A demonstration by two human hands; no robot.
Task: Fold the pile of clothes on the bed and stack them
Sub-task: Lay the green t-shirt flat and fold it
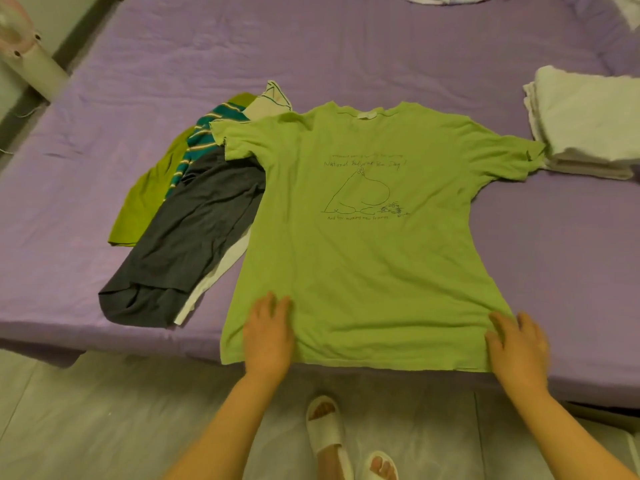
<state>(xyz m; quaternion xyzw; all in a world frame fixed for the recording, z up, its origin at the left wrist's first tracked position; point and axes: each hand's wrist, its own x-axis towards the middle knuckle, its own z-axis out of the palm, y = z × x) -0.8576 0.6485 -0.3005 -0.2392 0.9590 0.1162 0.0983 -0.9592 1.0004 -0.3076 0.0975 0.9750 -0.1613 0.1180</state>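
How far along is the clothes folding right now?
Done: a folded white stack sits on the bed. In hand: the green T-shirt lies spread flat, left hand and right hand pressed open on its hem, not yet folded. Left: the pile beside it.

One light green T-shirt (363,258) lies spread on one purple bed (346,53). Four more garments sit in the pile (183,216) (olive, teal-striped, dark grey, white). One white folded stack (588,123). Two hands, two white slippers (325,431).
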